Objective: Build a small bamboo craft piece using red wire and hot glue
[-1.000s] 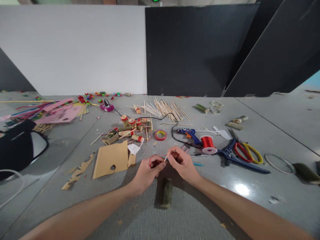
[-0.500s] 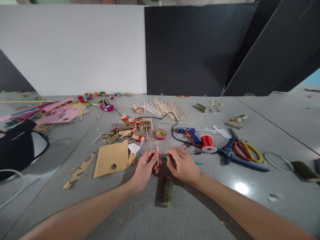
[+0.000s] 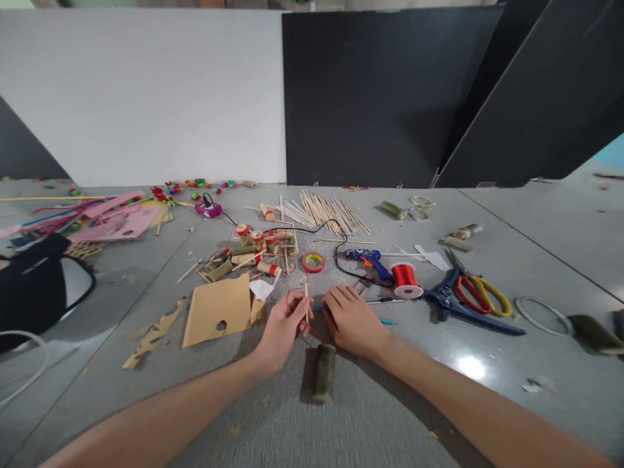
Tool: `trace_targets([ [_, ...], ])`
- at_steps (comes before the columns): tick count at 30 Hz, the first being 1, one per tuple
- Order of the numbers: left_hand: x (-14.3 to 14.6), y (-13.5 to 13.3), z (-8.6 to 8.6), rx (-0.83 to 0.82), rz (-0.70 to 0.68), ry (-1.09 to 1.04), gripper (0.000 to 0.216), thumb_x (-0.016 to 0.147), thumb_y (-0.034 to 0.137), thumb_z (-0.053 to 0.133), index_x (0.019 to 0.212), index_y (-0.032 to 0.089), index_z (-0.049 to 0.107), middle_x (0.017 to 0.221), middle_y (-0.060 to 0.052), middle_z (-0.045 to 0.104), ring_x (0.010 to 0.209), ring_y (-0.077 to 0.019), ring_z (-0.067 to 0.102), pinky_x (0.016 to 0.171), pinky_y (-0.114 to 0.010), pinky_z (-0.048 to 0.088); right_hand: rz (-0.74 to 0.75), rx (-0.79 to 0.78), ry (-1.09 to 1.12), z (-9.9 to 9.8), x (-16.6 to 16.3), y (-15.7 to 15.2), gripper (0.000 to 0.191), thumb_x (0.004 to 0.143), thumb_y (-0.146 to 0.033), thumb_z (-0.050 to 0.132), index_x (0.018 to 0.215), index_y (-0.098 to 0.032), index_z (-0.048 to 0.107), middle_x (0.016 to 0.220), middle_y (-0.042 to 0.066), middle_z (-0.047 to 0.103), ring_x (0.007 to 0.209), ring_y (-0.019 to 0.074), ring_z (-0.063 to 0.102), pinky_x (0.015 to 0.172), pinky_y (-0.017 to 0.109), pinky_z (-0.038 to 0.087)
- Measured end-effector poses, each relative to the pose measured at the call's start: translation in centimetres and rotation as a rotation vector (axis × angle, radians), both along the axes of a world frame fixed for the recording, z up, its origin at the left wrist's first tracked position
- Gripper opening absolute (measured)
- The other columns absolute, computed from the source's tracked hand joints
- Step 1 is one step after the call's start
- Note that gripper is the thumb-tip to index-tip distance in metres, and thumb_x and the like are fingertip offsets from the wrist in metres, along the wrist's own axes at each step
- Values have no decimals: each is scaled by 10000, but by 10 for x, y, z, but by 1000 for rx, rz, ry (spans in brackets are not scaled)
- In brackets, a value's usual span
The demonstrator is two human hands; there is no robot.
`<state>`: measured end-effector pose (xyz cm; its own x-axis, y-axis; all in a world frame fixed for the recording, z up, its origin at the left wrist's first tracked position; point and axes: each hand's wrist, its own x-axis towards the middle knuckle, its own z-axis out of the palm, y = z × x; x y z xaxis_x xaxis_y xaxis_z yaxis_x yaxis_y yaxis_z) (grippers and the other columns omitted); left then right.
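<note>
My left hand (image 3: pixel 283 328) pinches a thin wooden stick (image 3: pixel 307 299) upright between thumb and fingers. Red cord (image 3: pixel 288 294) loops about those fingers and the stick. A strand runs across to the curled fingers of my right hand (image 3: pixel 351 318), which is closed on it low over the floor, knuckles up; its fingertips are hidden. Just below both hands lies a short dark green bamboo piece (image 3: pixel 324 374). A teal pen (image 3: pixel 389 322) sticks out from under my right hand. Beyond the hands is a roll of red tape (image 3: pixel 313 262).
Right of my hands are a blue glue gun (image 3: pixel 370 260), a red cord spool (image 3: pixel 405 279), pruning shears (image 3: pixel 451 299) and scissors (image 3: pixel 482 296). On the left lie cardboard (image 3: pixel 217 312) and bamboo pieces (image 3: pixel 256 240). Wooden sticks (image 3: pixel 326 211) lie farther back, before upright panels (image 3: pixel 380 97).
My right hand has turned knuckles up and dropped slightly, its fingers now curled under. The cord strand now shows below, between the hands. My left hand stays nearly still with the stick.
</note>
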<state>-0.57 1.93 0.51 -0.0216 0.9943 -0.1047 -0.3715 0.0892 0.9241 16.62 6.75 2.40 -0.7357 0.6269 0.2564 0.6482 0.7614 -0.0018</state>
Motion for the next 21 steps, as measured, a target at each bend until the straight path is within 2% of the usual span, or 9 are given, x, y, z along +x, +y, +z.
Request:
trace_targets([
  [4,0,0,-1,13,1,5,345,859,501,690,864,181,561,707,48,540,499,-50,417,467,-187,387,-4,-18,4,-6,0,1,98,950,-166,536,979,-144,627,963,111,620,942,268,541,859,389,415],
  [7,0,-1,-2,24,6,9,347,860,496,692,852,182,545,695,54,529,497,-47,413,471,-186,384,7,-4,-15,0,-2,0,103,957,-165,527,965,-147,628,957,108,627,940,265,558,865,387,417],
  [9,0,-1,-3,30,5,14,348,860,495,695,858,181,544,686,59,521,494,-45,403,477,-185,386,26,21,-6,15,0,-1,134,975,-189,510,924,-158,629,936,106,633,946,264,569,885,390,412],
  [12,0,-1,-3,52,1,9,359,855,500,702,855,178,544,658,67,496,487,-46,389,472,-184,382,-20,56,98,52,18,2,187,997,-233,478,909,-176,633,924,100,648,927,252,583,863,373,411],
  [14,1,-1,-3,65,-1,5,358,854,498,706,862,176,548,654,67,495,487,-46,395,467,-181,376,-139,74,180,76,46,8,170,990,-245,482,941,-182,633,919,91,662,879,235,595,800,346,416],
  [16,1,-1,-2,64,-1,4,359,847,495,716,875,175,555,668,64,506,491,-45,405,467,-179,373,-365,102,223,89,87,15,158,985,-253,484,983,-185,627,949,88,683,836,220,615,738,322,410],
  [18,1,-2,-1,57,-2,7,368,833,499,728,881,175,560,675,63,505,496,-45,413,473,-182,381,-655,128,173,87,136,22,186,980,-273,483,985,-169,637,948,117,696,838,246,630,697,329,394],
  [20,1,-2,-1,58,-10,16,375,824,505,732,868,175,560,678,63,499,502,-47,415,480,-188,394,-952,168,68,73,183,28,268,974,-309,485,992,-105,658,965,211,691,918,314,633,722,376,384],
  [21,1,-3,-1,63,-13,22,376,823,507,732,862,175,561,682,62,501,504,-47,415,483,-191,399,-1055,158,19,64,204,31,365,980,-372,475,1019,-60,661,1009,270,674,981,358,620,743,406,380],
])
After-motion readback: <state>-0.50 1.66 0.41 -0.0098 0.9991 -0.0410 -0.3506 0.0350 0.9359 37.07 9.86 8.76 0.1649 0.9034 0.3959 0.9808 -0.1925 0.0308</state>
